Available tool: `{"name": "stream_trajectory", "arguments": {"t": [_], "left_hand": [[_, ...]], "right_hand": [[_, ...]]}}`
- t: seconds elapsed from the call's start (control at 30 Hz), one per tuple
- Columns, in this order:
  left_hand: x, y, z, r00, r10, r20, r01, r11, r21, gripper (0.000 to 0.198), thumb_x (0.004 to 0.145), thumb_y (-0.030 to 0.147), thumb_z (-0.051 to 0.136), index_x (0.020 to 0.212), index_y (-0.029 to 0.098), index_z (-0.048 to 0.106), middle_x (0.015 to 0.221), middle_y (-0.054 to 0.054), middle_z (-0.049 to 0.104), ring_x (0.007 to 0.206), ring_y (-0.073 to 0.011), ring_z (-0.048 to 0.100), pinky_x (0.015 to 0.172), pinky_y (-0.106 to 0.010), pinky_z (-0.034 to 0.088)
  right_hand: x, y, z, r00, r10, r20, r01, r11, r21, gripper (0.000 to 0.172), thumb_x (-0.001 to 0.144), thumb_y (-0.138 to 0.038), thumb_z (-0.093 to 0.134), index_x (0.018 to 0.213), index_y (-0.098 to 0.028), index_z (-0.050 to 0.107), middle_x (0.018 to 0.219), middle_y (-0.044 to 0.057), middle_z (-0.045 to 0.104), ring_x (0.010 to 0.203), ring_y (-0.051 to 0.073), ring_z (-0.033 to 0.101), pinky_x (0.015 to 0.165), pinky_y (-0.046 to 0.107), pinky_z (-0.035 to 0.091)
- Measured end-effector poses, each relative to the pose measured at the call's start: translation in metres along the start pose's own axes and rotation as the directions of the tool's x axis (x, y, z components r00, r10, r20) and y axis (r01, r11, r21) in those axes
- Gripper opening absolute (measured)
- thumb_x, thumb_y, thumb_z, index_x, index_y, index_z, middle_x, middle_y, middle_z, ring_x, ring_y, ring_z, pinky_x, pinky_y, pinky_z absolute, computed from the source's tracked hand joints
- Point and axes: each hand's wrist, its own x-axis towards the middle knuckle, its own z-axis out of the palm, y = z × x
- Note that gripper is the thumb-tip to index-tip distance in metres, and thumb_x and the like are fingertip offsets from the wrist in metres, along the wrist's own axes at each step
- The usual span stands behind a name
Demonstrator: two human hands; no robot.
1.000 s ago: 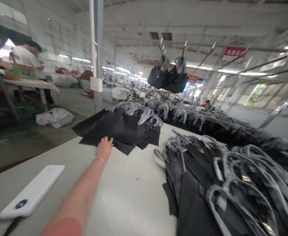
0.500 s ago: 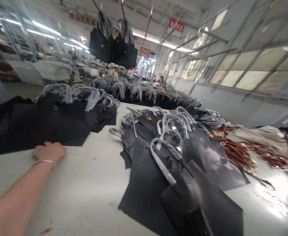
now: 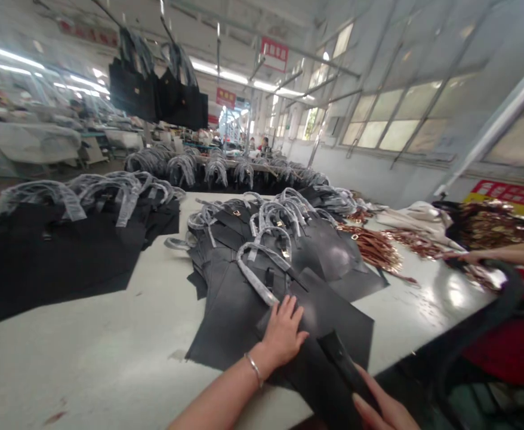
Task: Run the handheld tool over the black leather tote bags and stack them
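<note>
My left hand (image 3: 283, 334), with a bracelet on the wrist, lies with fingers spread on a black leather bag panel (image 3: 217, 316) at the front of the table. At the lower right, my right hand (image 3: 385, 406) grips a narrow folded black leather piece (image 3: 345, 367) between thumb and fingers. Its lower end is hidden by the hand and the frame edge. Just beyond my left hand, a plastic-wrapped handle (image 3: 257, 280) curves up from the panels. More black panels with wrapped handles (image 3: 284, 209) are heaped behind it.
Stacked black panels (image 3: 65, 263) cover the table's left side. Brown straps (image 3: 373, 248) and pale material (image 3: 423, 215) lie to the right. Beside them, a co-worker's arm (image 3: 504, 255) reaches in over the table. Black bags (image 3: 154, 92) hang overhead at the back left.
My left hand has moved right, from the left stack's edge to the front panels. My right hand has come into view holding the folded leather piece. The view has swung right, showing a co-worker.
</note>
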Motion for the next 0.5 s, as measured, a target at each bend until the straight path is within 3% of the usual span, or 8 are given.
{"name": "stream_trajectory", "arguments": {"t": [0.1,0.17,0.37,0.5], "left_hand": [[-0.004,0.013,0.018,0.997,0.040,0.064,-0.045,0.996,0.075,0.057,0.086,0.055,0.050,0.135,0.027,0.048,0.153,-0.010,0.029,0.142,-0.0375,0.016,0.111,-0.065,0.013],[-0.013,0.008,0.018,0.994,0.066,0.088,-0.076,0.990,0.116,0.053,0.088,0.053,0.047,0.135,0.029,0.048,0.153,-0.008,0.030,0.142,-0.0370,0.016,0.111,-0.065,0.011],[-0.044,-0.014,-0.013,0.986,0.088,0.142,-0.116,0.972,0.206,0.045,0.091,0.049,0.042,0.131,0.030,0.053,0.148,-0.004,0.041,0.139,-0.0346,0.026,0.111,-0.062,0.015],[-0.047,0.000,-0.021,0.993,-0.090,0.070,0.062,0.939,0.337,0.042,0.089,0.044,0.047,0.118,0.020,0.063,0.142,-0.013,0.047,0.136,-0.0377,0.031,0.112,-0.062,0.010]], "right_hand": [[-0.007,0.006,-0.010,0.992,0.106,-0.066,-0.101,0.993,0.067,0.075,0.079,-0.056,0.051,0.141,-0.015,0.039,0.069,0.003,0.070,0.070,0.024,0.068,0.062,0.027,0.053],[-0.006,0.017,-0.023,0.981,0.171,-0.096,-0.157,0.978,0.133,0.075,0.079,-0.056,0.052,0.141,-0.018,0.035,0.058,-0.003,0.062,0.057,0.021,0.062,0.053,0.027,0.048],[-0.006,0.043,-0.068,0.936,0.334,-0.114,-0.271,0.887,0.375,0.068,0.076,-0.051,0.062,0.134,-0.023,0.040,0.074,-0.002,0.059,0.052,0.015,0.057,0.044,0.024,0.043],[-0.016,0.043,-0.085,0.910,0.412,-0.041,-0.357,0.830,0.429,0.064,0.079,-0.045,0.063,0.134,-0.022,0.042,0.075,-0.001,0.060,0.051,0.013,0.056,0.043,0.023,0.042]]}}
